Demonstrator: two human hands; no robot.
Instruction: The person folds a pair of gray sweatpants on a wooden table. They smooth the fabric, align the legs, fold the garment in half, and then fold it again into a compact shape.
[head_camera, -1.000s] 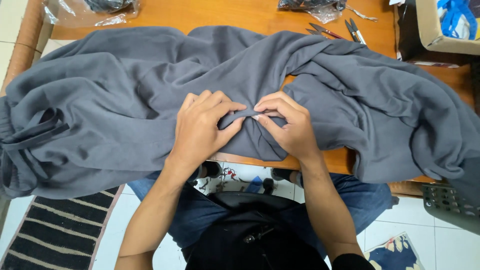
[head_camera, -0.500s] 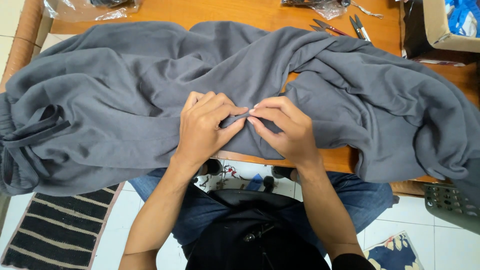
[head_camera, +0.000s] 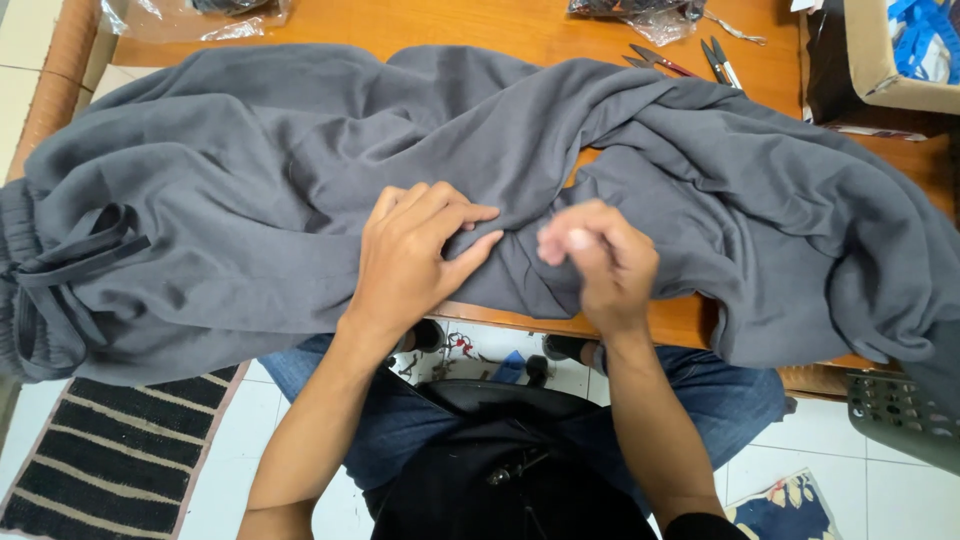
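Left hand (head_camera: 415, 255) flat on grey garment (head_camera: 250, 200) — right hand (head_camera: 600, 260) blurred, just above.

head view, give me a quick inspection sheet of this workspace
surface: wooden table, mostly covered.
job's things: grey garment spread across it, drawstring at one end.
clutter: scissors, snips, plastic bags, cardboard box.
hands: left hand flat on the fabric; right hand blurred, fingers bunched above it.
cables: nothing seen.
surroundings: tiled floor, striped mat.
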